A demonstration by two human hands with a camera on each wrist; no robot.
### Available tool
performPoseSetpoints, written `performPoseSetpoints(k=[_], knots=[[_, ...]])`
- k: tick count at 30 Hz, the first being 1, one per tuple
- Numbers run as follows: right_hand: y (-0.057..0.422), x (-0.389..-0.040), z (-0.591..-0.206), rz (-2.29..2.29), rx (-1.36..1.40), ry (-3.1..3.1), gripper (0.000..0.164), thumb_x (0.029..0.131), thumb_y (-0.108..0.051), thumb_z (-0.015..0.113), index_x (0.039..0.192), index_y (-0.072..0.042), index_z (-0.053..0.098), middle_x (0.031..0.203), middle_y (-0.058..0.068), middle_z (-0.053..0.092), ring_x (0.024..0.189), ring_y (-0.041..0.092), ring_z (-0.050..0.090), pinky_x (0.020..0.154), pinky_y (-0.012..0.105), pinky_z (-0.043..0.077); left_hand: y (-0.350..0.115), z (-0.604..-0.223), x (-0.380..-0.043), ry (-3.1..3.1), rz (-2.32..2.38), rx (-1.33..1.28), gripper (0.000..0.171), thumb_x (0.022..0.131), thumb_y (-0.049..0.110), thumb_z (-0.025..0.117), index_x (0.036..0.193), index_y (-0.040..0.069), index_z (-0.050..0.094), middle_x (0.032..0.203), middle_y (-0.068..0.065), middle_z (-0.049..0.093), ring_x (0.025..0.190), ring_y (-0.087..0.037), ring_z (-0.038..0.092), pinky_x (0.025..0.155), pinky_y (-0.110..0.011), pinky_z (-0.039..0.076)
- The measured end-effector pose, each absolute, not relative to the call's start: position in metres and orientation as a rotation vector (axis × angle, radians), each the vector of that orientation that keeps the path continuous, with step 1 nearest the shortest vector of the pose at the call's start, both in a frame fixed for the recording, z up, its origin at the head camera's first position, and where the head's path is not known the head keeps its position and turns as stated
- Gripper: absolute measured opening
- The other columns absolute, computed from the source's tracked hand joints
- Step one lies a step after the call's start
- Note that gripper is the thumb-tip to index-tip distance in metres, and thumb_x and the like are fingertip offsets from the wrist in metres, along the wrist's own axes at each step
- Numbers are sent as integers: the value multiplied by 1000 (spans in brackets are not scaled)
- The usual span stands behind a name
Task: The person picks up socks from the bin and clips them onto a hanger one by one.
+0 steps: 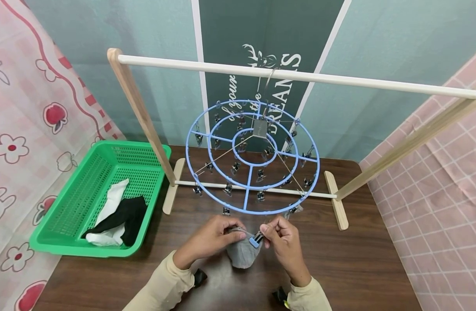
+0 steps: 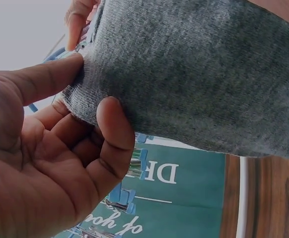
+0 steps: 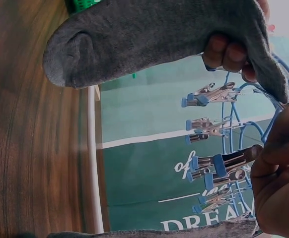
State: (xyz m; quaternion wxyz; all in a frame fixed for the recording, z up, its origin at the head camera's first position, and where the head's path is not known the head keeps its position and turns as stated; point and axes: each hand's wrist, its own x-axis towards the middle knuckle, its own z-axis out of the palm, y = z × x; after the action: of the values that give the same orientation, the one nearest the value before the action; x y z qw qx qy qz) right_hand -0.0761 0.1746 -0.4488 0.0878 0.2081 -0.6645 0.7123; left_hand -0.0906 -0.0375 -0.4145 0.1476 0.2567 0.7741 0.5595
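Observation:
A grey sock [image 1: 243, 255] hangs from my left hand [image 1: 212, 239], which pinches its cuff between thumb and fingers. In the right wrist view the sock [image 3: 129, 42] stretches out with its toe end over the wooden table. Beside the cuff, my right hand [image 1: 283, 242] pinches a metal clip with blue tips [image 1: 255, 240]. This clip is at the near edge of a round blue drying hanger [image 1: 245, 201]. From the left wrist view, the sock's fabric [image 2: 194, 74] covers much of the scene, and the right hand's fingertips show behind the cuff.
The hanger hooks over the white rail [image 1: 222, 67] of a wooden stand [image 1: 140, 112], with several clips around its rings. Another grey sock [image 3: 169, 233] hangs from the hanger's right side. At left, a green basket [image 1: 62, 205] holds black [image 1: 133, 216] and white [image 1: 114, 198] cloth items.

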Motion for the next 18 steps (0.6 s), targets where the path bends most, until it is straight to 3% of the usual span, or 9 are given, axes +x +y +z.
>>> performPoseSetpoints(k=[18], knots=[[174, -76, -448, 2123, 663, -1984, 19, 86, 20, 51, 75, 4, 48, 54, 12, 47, 42, 20, 44, 36, 29, 35, -33, -416, -94, 2167, 1636, 800, 11, 94, 15, 64, 95, 7, 70, 87, 1, 68, 75, -4, 56, 66, -23, 48]])
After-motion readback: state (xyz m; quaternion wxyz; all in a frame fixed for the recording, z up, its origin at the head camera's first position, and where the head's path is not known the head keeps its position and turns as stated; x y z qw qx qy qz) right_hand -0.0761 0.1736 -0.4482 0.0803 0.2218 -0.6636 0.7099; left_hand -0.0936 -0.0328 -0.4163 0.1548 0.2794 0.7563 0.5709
